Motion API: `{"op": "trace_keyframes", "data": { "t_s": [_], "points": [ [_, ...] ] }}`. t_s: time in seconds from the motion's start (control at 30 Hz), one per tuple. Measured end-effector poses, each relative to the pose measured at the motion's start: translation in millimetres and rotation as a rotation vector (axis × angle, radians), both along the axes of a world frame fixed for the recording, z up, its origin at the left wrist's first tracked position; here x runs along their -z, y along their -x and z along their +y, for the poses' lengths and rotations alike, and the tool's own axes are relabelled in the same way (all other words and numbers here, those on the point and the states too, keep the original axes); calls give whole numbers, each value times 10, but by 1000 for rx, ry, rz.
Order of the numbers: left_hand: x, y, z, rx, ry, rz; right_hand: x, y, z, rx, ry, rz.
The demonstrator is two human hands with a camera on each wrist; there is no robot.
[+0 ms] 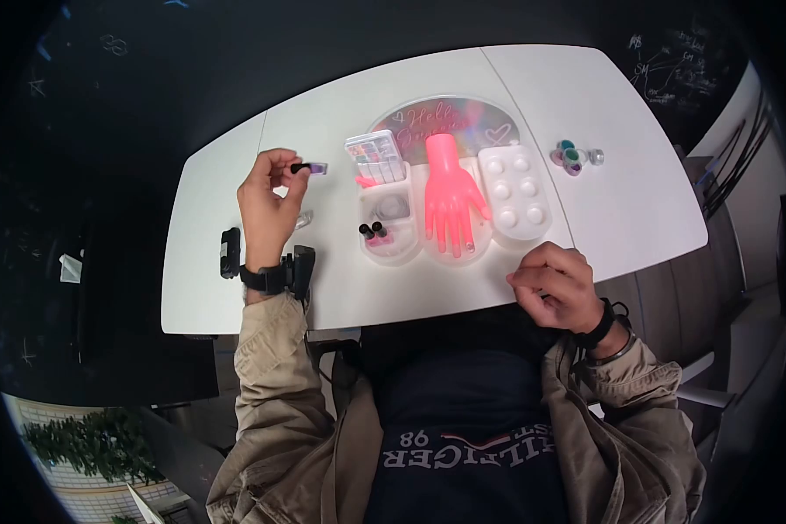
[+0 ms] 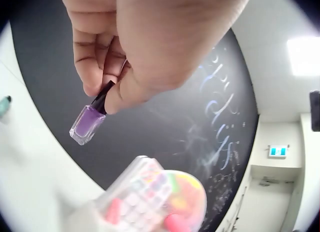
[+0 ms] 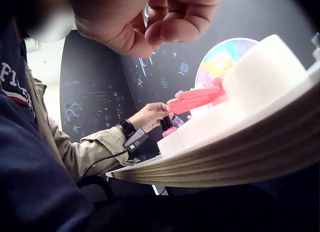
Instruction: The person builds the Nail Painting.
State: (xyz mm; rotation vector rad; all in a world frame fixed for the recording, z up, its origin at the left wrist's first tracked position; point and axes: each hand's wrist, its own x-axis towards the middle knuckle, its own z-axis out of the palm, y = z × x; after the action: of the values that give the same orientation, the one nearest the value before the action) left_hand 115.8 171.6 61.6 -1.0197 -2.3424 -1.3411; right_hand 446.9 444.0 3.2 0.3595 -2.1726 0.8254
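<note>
My left hand [image 1: 269, 199] is raised over the left part of the table, pinching a nail polish bottle [image 2: 87, 124] by its black cap. The bottle has clear glass with purple polish inside and tilts downward in the left wrist view. Nearest to it stands a clear case [image 1: 376, 157] with small compartments, propped on a white organizer [image 1: 393, 255]. A pink practice hand [image 1: 451, 196] lies in the organizer's middle, fingers toward the person. Beside the organizer's front right, my right hand [image 1: 557, 284] hovers by the table edge, fingers loosely curled with nothing in them.
Two black-capped bottles [image 1: 373, 230] stand in the organizer's left tray. A white holder with round wells [image 1: 516, 194] forms its right side. Several small bottles [image 1: 571, 158] cluster farther right. A black object [image 1: 230, 252] and a clear item [image 1: 303, 219] lie near the left forearm.
</note>
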Motion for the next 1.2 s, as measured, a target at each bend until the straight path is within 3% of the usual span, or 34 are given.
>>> {"op": "trace_keyframes", "data": {
  "t_s": [0.1, 0.17, 0.3, 0.63, 0.83, 0.93, 1.07, 1.2],
  "points": [
    [-249, -366, 83, 240, 21, 36, -9, -15, -1, -4, 4, -24],
    [-393, -597, 128, 359, 157, 77, -29, -14, 9, -5, -9, -23],
    [-316, -780, 248, 509, 346, 88, -11, -9, 15, 0, -3, 3],
    [-92, -724, 347, 512, 557, 140, -16, -5, 31, 7, 5, 8],
    [-201, -715, 294, 489, 434, 174, -17, -1, 37, 3, -3, 6],
    [-318, -464, 156, 316, 340, 125, -40, -5, 30, 6, 7, 10],
    [25, 640, -132, -22, 263, 55, -49, -52, 40, 20, 11, -10],
    [376, 1288, -202, -222, 521, 53, -50, -42, 54, 29, 0, 20]
  ]
}}
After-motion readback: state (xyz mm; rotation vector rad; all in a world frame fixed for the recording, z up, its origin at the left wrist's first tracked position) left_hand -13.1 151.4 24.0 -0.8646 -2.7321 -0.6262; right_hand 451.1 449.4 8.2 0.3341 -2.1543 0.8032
